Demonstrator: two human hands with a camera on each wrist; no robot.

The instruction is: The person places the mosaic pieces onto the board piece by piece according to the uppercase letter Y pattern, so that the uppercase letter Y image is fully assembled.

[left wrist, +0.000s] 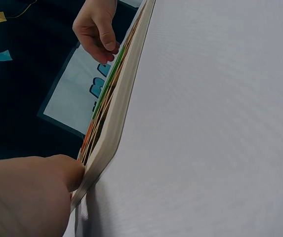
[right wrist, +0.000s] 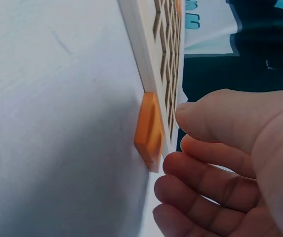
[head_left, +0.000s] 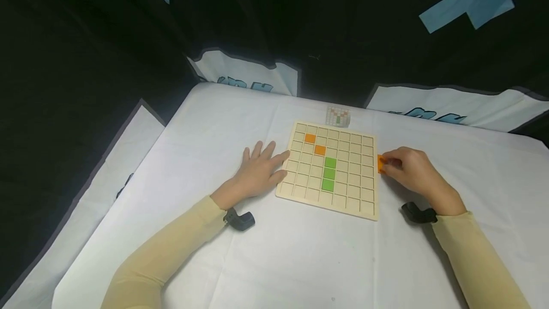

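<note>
A wooden grid board (head_left: 351, 194) lies on the white table, with orange tiles (head_left: 310, 138) and green tiles (head_left: 328, 185) in its cells. My left hand (head_left: 257, 173) is spread at the board's left edge, with thumb and a fingertip at the rim. Beyond the right edge, my right hand (head_left: 407, 168) has bent fingers over an orange piece (right wrist: 148, 131) lying against the board's side. In the right wrist view, a gap shows between the thumb and the other fingers, with nothing visibly held there. Whether a fingertip touches the orange piece is unclear.
Behind the board lies a small card (head_left: 338, 116) with a coloured grid pattern. White cloth (head_left: 291, 261) covers the table. Dark curtains (head_left: 274, 18) with blue patches hang at the back and left. Each wrist carries a black device (head_left: 241, 221).
</note>
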